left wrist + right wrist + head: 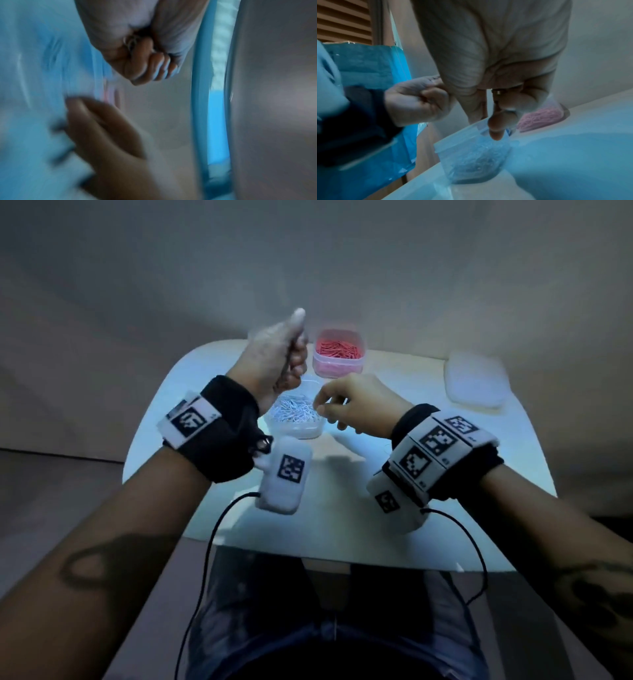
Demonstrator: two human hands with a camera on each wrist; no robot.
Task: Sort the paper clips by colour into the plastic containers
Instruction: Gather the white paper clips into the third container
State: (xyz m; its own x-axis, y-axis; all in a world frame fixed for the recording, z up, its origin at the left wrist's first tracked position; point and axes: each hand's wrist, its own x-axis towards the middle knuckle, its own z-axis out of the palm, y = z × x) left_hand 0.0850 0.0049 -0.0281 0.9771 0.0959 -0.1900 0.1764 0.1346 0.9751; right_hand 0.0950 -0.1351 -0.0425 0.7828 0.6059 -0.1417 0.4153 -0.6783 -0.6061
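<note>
The left wrist view was heavily blurred. The left hand (pixel 137 51) hung from the top edge with its fingers (pixel 159 67) curled tightly into the palm, small silvery wire loops (pixel 129 42) showing in its fold. Below it, the right hand (pixel 109 129) was a smeared shape. A curved blue plastic edge (pixel 197 108) ran down the right side.

Bare table (pixel 359 491) before both containers (pixel 296 419)
</note>
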